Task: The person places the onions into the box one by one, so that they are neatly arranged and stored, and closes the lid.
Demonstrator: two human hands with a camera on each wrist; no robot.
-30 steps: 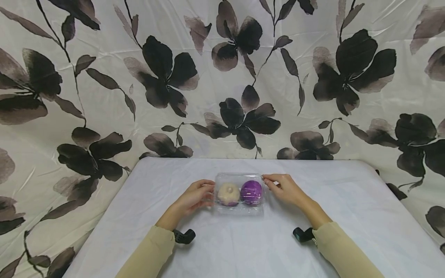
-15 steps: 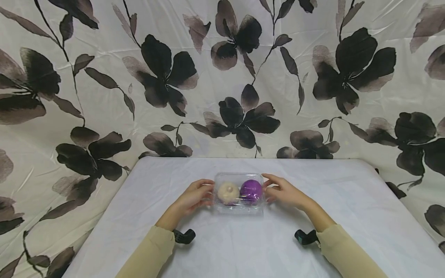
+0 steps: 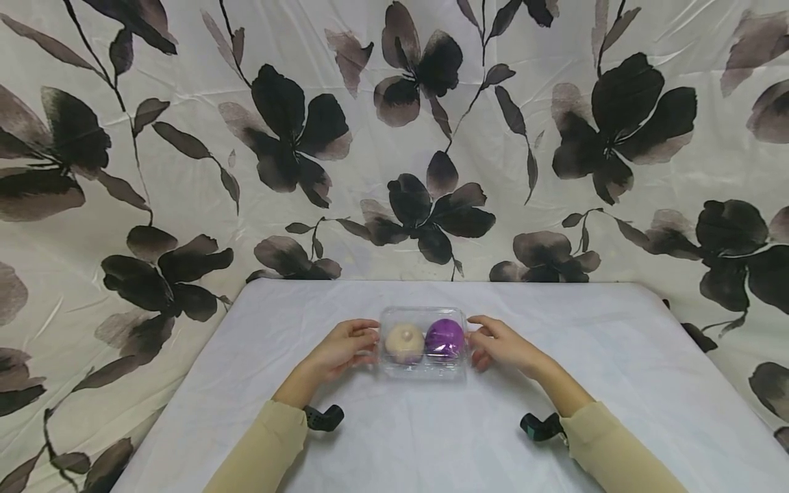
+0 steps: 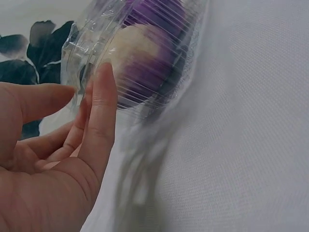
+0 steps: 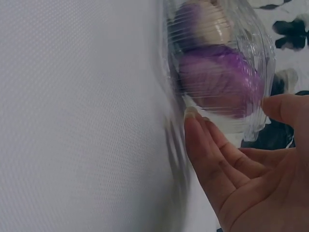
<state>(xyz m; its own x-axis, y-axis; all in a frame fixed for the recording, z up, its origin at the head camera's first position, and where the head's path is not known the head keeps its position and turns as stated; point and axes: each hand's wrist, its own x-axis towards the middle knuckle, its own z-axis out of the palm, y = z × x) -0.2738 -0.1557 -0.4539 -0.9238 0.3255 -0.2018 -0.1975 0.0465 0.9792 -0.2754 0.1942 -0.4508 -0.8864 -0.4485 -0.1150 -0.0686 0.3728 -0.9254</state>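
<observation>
A clear plastic clamshell box (image 3: pixel 425 370) sits on the white-covered table, its lid down. Through it show a cream round thing (image 3: pixel 405 344) with a purple underside and a purple round thing (image 3: pixel 445 339); their kind is unclear. At the box's left side is my left hand (image 3: pixel 348 346), its fingertips (image 4: pixel 104 72) against the ridged wall and its thumb near the rim. My right hand (image 3: pixel 502 346) is at the opposite side, thumb by the rim and fingers (image 5: pixel 198 140) extended along the lower wall. Neither hand visibly curls round the box.
White cloth covers the table (image 3: pixel 542 452). Behind it hangs a white curtain (image 3: pixel 370 157) with dark flowers. A black device is strapped at each wrist, the left one (image 3: pixel 324 418) and the right one (image 3: pixel 541 426).
The right hand's thumb and finger have come off the box's upper right corner, and its fingers have spread down along the right side. The left hand and the box stay almost in place.
</observation>
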